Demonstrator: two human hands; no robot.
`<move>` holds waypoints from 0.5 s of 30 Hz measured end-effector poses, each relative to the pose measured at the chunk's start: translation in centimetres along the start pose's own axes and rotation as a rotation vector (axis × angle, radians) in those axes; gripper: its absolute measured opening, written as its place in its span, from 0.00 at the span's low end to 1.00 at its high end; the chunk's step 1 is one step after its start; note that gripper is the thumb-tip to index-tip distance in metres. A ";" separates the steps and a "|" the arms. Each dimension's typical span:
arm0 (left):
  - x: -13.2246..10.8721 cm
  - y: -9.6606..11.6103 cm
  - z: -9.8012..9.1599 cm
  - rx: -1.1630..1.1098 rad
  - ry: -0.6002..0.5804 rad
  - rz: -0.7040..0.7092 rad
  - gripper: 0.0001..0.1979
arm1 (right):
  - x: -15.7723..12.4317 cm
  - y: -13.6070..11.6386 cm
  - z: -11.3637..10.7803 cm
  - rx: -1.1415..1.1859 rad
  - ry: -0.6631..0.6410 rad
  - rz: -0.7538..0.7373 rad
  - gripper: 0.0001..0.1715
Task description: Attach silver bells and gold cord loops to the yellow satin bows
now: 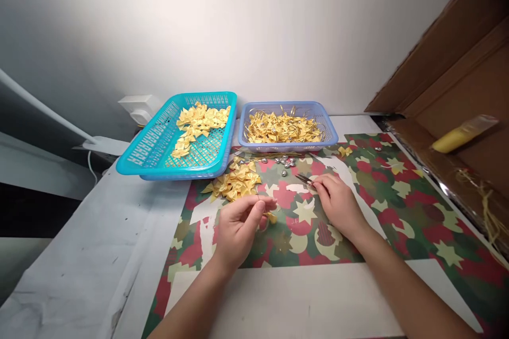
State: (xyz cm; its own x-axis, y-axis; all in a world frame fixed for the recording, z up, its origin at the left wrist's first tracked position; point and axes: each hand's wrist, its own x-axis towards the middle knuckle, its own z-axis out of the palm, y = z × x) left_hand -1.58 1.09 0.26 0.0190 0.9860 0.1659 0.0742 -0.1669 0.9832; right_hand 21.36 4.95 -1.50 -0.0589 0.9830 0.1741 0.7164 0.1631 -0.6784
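My left hand is closed in a pinch, thumb against fingers. A yellow ribbon bow shows just below its fingertips, mostly hidden by them. My right hand is shut on a slim dark metal tool with two pointed tips, like tweezers or small snips; which of these, I cannot tell. The tips point left, toward several small silver bells lying on the mat. Behind my left hand lies a loose pile of yellow ribbon bows.
A turquoise basket with yellow bows stands at back left. Beside it, a blue-purple basket holds bows with gold ties. Gold wires lie before the baskets on a patterned mat. Cardboard walls the right side, with a yellow-filled bag.
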 end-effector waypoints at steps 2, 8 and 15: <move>0.2 0.1 0.1 -0.218 -0.055 -0.199 0.12 | -0.1 -0.2 0.1 0.071 -0.010 0.024 0.14; 0.8 0.1 0.9 -0.585 -0.083 -0.517 0.15 | -1.0 -1.3 0.3 0.280 -0.133 0.084 0.14; 1.0 0.3 1.1 -0.705 -0.026 -0.579 0.14 | -1.5 -2.1 0.3 0.212 -0.175 0.058 0.15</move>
State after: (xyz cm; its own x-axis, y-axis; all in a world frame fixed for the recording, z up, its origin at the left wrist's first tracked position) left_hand -0.40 2.01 0.61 0.1913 0.9125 -0.3616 -0.5469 0.4050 0.7327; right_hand 19.71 3.18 -0.55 -0.1545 0.9878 0.0169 0.5614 0.1019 -0.8212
